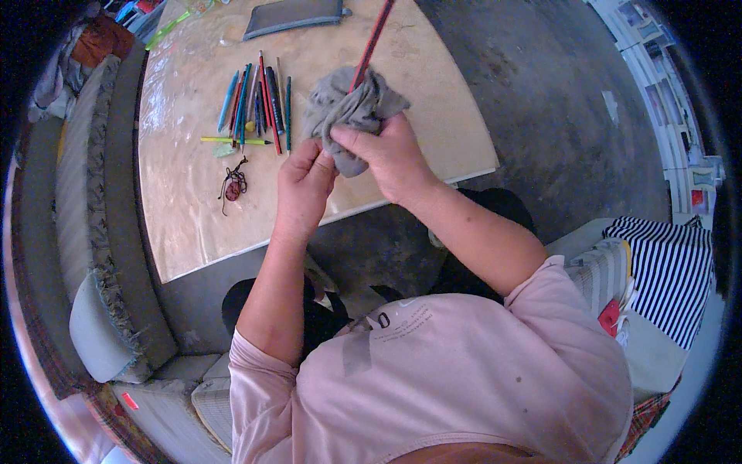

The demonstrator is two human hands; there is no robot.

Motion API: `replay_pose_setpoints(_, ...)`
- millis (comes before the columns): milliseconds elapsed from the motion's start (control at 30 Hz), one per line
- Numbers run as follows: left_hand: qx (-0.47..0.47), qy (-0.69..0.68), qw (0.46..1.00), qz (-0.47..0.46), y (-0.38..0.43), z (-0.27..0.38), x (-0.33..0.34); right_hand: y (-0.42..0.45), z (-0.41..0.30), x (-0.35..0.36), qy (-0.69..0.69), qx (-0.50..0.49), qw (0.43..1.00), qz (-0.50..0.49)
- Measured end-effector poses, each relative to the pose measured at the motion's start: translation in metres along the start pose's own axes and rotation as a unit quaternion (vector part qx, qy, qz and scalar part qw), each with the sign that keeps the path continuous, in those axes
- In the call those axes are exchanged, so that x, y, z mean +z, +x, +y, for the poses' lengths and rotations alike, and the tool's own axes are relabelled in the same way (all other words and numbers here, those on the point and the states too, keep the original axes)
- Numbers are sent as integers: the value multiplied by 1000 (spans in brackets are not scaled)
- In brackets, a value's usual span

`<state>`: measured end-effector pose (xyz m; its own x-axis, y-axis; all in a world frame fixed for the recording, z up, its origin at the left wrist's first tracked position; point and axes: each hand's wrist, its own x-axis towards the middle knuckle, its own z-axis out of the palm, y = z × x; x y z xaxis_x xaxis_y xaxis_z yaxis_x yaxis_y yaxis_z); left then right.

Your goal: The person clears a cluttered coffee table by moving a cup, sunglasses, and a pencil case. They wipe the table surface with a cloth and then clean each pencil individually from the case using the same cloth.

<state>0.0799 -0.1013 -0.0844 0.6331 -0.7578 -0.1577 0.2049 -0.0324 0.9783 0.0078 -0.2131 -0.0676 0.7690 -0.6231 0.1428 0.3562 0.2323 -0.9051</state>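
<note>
My left hand (306, 174) pinches the lower left edge of a bunched grey cloth (342, 110) above the wooden table. With the thumb across its front, my right hand (394, 153) grips the same cloth from the right. A long red and black striped pencil (371, 46) sticks up from the folds; its lower end is hidden in the cloth. Left of the cloth lie several pencils and pens, among them a dark marker (274, 98), a light blue pen (228, 101) and a green pencil (288, 113). A yellow-green pencil (232, 140) lies crosswise below them.
A dark zip pouch (293, 17) lies at the table's (191, 249) far side. Near its front left is a reddish object with a tangled black cord (233, 190). A grey sofa (87, 168) stands to the left. Striped black and white fabric (666, 272) lies at the right.
</note>
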Motion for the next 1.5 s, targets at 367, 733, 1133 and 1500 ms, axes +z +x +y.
replay_pose_setpoints(367,30,151,987,36,1,-1,0,23,-17,-23,61,-3,992,113)
replay_pose_setpoints(733,232,293,923,93,5,-2,2,-5,4,0,81,77,993,50)
replay_pose_setpoints(1133,79,204,975,38,-1,-1,-2,29,-18,-31,111,14,983,149)
replay_pose_setpoints(1500,-57,-105,991,-58,2,3,-5,28,-14,-35,167,31,978,121)
